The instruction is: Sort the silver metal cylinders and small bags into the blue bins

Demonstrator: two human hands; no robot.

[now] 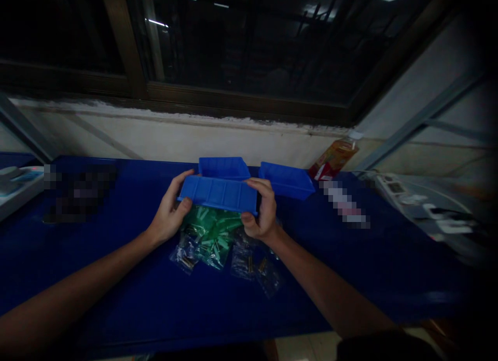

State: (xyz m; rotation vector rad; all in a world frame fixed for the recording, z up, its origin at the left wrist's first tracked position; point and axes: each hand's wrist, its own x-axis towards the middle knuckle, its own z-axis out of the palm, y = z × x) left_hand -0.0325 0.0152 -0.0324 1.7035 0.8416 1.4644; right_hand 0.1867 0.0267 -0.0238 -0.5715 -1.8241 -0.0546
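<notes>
Between both hands, a blue plastic bin (220,193) is held tilted, one side wall facing me. My left hand (171,210) is closed on its left end, the thumb on the near edge. At the right end, my right hand (262,210) grips it the same way. Just below the bin lies a pile of small bags: green-tinted bags (213,234) and clear plastic bags (244,261) with small metal pins inside. The bin and my hands hide the back of the pile, and the bin's inside is out of sight.
Two more blue bins, a left one (223,166) and a right one (286,179), stand behind on the blue table (128,293). A bottle of amber liquid (340,153) leans by the wall beside a red packet (324,171). White trays sit at both sides.
</notes>
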